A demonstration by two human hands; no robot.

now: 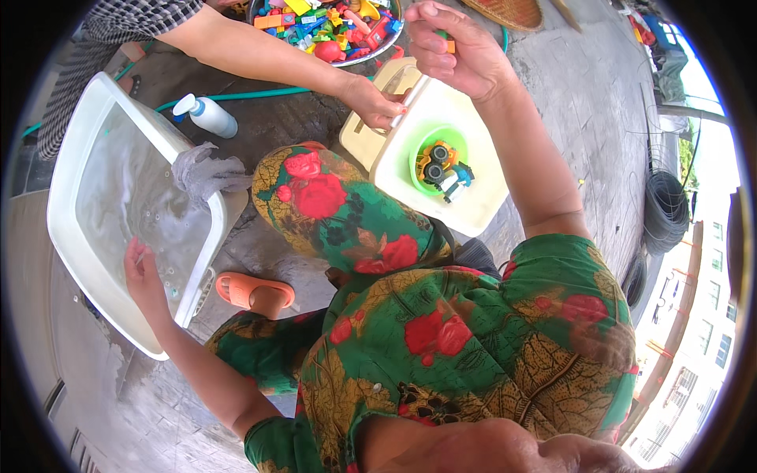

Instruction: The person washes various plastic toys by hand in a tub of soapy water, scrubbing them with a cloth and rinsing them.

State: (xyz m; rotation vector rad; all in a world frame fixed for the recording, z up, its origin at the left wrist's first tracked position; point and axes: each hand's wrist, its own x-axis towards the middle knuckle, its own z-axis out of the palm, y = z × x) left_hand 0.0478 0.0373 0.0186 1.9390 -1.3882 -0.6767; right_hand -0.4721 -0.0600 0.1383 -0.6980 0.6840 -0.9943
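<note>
My right hand is raised above a cream plastic bin, its fingers curled round a small green and orange toy piece. Inside the bin sits a light green bowl with an orange toy vehicle and a blue and white toy piece. My left hand hovers over the near side of a white tub of cloudy water, fingers slightly apart, with nothing visible in them. A wet grey cloth hangs over the tub's rim.
Another person's hand touches the bin's rim, the arm crossing from upper left. Beyond it stands a round basin of colourful toys. A white pump bottle and a green hose lie between. A wicker basket is at the top.
</note>
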